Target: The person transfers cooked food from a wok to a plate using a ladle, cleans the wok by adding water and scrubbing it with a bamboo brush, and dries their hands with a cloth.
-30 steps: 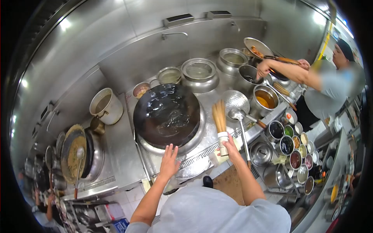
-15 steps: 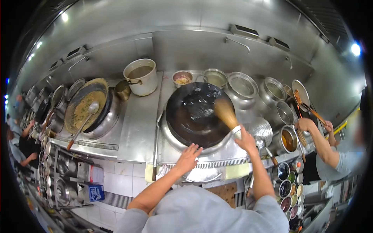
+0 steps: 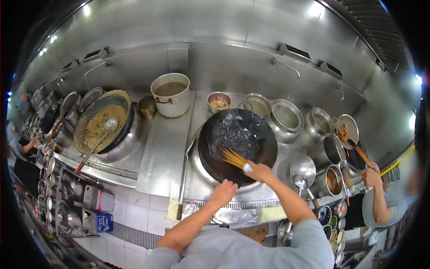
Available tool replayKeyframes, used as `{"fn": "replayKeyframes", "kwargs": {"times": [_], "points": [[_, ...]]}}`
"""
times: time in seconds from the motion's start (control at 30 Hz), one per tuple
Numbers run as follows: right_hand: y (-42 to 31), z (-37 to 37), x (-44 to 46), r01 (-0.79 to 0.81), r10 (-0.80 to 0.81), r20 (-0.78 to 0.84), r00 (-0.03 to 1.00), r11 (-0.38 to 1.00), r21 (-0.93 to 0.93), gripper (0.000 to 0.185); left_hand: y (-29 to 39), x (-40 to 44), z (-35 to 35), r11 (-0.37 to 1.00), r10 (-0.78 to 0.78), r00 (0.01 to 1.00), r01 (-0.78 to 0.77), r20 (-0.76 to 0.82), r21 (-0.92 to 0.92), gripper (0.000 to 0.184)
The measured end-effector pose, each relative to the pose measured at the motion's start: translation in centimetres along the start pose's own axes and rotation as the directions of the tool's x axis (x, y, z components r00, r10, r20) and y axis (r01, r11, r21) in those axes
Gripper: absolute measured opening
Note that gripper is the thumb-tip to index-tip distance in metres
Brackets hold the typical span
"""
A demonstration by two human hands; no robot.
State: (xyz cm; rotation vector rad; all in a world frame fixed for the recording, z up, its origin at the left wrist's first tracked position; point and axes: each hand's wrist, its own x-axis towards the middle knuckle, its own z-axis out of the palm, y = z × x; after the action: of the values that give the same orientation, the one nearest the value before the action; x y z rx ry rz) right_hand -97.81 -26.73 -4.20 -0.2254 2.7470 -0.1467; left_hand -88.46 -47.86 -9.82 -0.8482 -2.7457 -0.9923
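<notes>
A large black wok point(image 3: 251, 130) with wet, foamy liquid sits on the round burner ring in front of me. My right hand point(image 3: 260, 172) is closed round the white-wrapped handle of a bamboo brush point(image 3: 234, 158), whose bristles lie in the lower middle of the wok. At the wok's near rim is my left hand point(image 3: 225, 193), its fingers curled over the edge. A long-handled tool point(image 3: 183, 179) lies along the left side of the burner.
Left of me stand a white pot point(image 3: 172, 101) and a second wok point(image 3: 101, 123) with food and a ladle. Metal pots point(image 3: 286, 117), a perforated skimmer point(image 3: 303, 167) and a ladle point(image 3: 299, 181) are at the right, where a co-worker point(image 3: 380, 201) handles a pan.
My right hand has brought the brush from beside the wok down into it. My left fingers have gone from spread to curled at the rim. The view has swung right, then left across the stove.
</notes>
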Motion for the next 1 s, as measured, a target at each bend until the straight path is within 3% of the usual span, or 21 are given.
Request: {"fn": "replayKeyframes", "kwargs": {"times": [0.03,0.07,0.1,0.17,0.3,0.37,0.43,0.47,0.5,0.57,0.67,0.7,0.77,0.83,0.87,0.9,1.0], "points": [[3.2,-0.1,0.6,-0.013,0.013,0.033,0.999,1.0,0.003,0.077,-0.8,0.2,-0.2,0.999,0.04,0.999,-0.04,0.004,-0.014,0.015],[4.8,-1.8,1.2,-0.097,0.101,0.03,0.994,0.989,-0.107,0.078,-1.4,0.1,-0.2,0.996,0.063,0.998,-0.062,0.007,-0.067,0.016],[6.8,-0.9,3.5,-0.147,0.119,-0.18,0.977,0.978,-0.15,0.08,-1.8,0.4,-0.2,0.996,0.061,0.998,-0.06,0.007,-0.068,0.016],[5.5,-2.9,8.2,-0.222,0.218,-0.25,0.943,0.975,0.014,0.076,-2.4,0.6,0.0,0.993,0.074,0.991,-0.064,0.109,-0.095,0.015],[-3.8,1.4,11.0,-0.091,0.177,-0.314,0.933,0.958,0.271,0.078,-2.8,0.5,0.6,0.994,0.086,0.993,-0.08,0.076,-0.072,0.014],[-7.5,3.2,8.0,-0.049,0.103,-0.086,0.991,0.873,0.485,0.079,-2.7,0.4,0.3,0.996,0.071,0.993,-0.067,0.097,-0.052,0.015],[-8.3,3.6,6.1,0.155,-0.095,-0.163,0.982,0.898,0.411,0.077,-1.9,0.2,-0.6,0.997,0.044,0.997,-0.04,0.065,-0.064,0.016],[-7.9,1.9,6.8,0.154,-0.095,-0.147,0.984,0.871,0.467,0.071,-1.8,0.3,-0.7,0.999,0.043,0.997,-0.042,0.068,-0.016,0.016],[-6.1,1.2,10.2,0.111,-0.072,-0.105,0.992,0.895,0.433,0.078,-1.6,-0.1,-0.5,0.999,0.036,0.996,-0.035,0.076,-0.019,0.016],[-5.2,-0.8,13.5,-0.122,0.299,-0.237,0.924,0.821,0.558,0.079,-1.6,0.3,-0.5,1.0,-0.022,0.993,0.02,0.115,0.016,0.016],[-7.2,-0.3,12.7,-0.086,0.241,-0.15,0.959,0.75,0.655,0.078,-1.7,0.0,-1.4,0.999,-0.012,0.995,0.009,0.095,0.032,0.015],[-6.9,0.8,12.8,-0.081,0.238,-0.157,0.959,0.754,0.652,0.078,-1.7,0.0,-1.7,0.999,-0.002,0.995,-0.002,0.095,0.044,0.015],[-5.1,4.0,14.2,0.201,-0.102,-0.286,0.953,0.917,0.343,0.08,-1.8,0.3,-1.7,0.998,0.023,0.999,-0.026,0.044,0.056,0.014],[-4.6,-1.6,12.8,-0.222,0.328,-0.088,0.941,0.79,0.571,0.079,-1.1,-0.1,-1.7,0.999,-0.007,0.998,0.004,0.069,0.047,0.014],[-3.5,0.3,13.8,-0.159,0.359,-0.27,0.893,0.815,0.558,0.078,-1.6,-0.1,-1.4,0.997,0.026,0.998,-0.029,0.053,0.067,0.014],[-3.4,0.9,12.6,-0.177,0.378,-0.265,0.887,0.808,0.561,0.078,-1.4,-0.6,-1.3,0.998,0.039,0.997,-0.043,0.065,0.056,0.014],[-3.8,-0.5,6.7,-0.063,0.066,-0.003,0.998,0.968,0.242,0.077,-0.9,-0.2,-1.6,0.998,0.031,0.999,-0.033,0.041,0.057,0.014]]}}
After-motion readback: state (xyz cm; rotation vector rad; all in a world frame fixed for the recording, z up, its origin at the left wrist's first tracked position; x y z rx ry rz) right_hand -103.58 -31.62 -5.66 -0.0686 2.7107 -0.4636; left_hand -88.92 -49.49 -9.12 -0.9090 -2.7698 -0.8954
